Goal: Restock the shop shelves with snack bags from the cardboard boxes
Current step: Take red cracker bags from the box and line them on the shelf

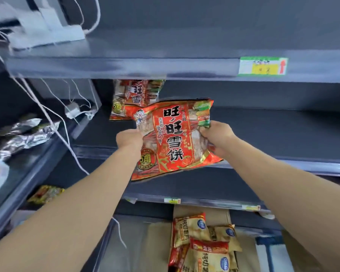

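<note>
Dark shop shelving is filling my view. My left hand (129, 141) and right hand (217, 137) are pinching the red rice-cracker bag (173, 138) by its sides, tilted over the middle shelf (283, 134) front lip. Pushed in crooked, it is risking toppling the standing bag (131, 99) behind it.

The red bag (173, 138) says 旺旺雪饼 in big black letters, with a round 5角 badge at its 7 o'clock corner. The bag behind (131, 99), at 11 o'clock from it, shows 雪 and 5角. The shelf tag (262, 66) is too blurry to read.

grey shelf (263, 132), red snack bag (130, 96) upright
</note>
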`<control>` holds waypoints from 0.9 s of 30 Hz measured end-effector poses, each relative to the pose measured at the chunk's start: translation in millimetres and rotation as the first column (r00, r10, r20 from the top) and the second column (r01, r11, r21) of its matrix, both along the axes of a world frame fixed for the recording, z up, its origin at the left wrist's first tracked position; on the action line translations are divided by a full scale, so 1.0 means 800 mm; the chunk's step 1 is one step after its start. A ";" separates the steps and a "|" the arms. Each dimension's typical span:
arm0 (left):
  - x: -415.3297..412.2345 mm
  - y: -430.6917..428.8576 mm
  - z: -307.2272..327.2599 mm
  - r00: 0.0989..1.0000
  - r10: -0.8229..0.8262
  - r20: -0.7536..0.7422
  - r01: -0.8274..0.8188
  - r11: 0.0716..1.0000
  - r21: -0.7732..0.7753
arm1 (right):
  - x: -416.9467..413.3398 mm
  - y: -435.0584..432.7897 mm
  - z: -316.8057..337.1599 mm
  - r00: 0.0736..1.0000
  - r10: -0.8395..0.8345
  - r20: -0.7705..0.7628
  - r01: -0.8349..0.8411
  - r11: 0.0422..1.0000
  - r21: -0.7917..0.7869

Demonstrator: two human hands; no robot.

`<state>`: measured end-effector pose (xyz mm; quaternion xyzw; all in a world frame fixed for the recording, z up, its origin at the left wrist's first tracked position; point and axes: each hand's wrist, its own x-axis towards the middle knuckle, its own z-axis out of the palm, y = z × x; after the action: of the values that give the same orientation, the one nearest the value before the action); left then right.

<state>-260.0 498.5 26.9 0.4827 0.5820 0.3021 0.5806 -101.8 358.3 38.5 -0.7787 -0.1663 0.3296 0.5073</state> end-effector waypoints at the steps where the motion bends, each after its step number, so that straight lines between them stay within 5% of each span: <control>1: -0.008 0.019 0.005 0.999 0.043 0.023 -0.044 0.999 0.022 | -0.009 0.023 0.000 1.000 -0.003 0.005 0.003 1.000 -0.001; 10: -0.018 0.195 0.005 0.981 0.169 0.100 -0.183 0.971 0.155 | -0.046 0.206 -0.012 0.997 -0.059 0.050 0.057 0.998 0.036; 19: -0.007 0.255 -0.049 0.991 0.059 0.117 -0.078 0.983 0.165 | -0.047 0.266 -0.065 0.999 -0.038 0.020 0.038 0.999 -0.014; 23: 0.000 0.272 -0.053 0.992 0.050 0.116 -0.073 0.977 0.201 | -0.043 0.278 -0.064 0.990 -0.096 -0.108 0.101 0.994 0.049; 27: -0.008 0.279 -0.062 0.994 -0.107 0.010 0.100 0.957 0.271 | -0.041 0.281 -0.065 0.987 -0.074 -0.146 0.085 0.994 0.065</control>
<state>-266.4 721.6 -22.7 0.5835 0.5022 0.3537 0.5313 -134.9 583.2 -13.6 -0.7404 -0.1099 0.3580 0.5581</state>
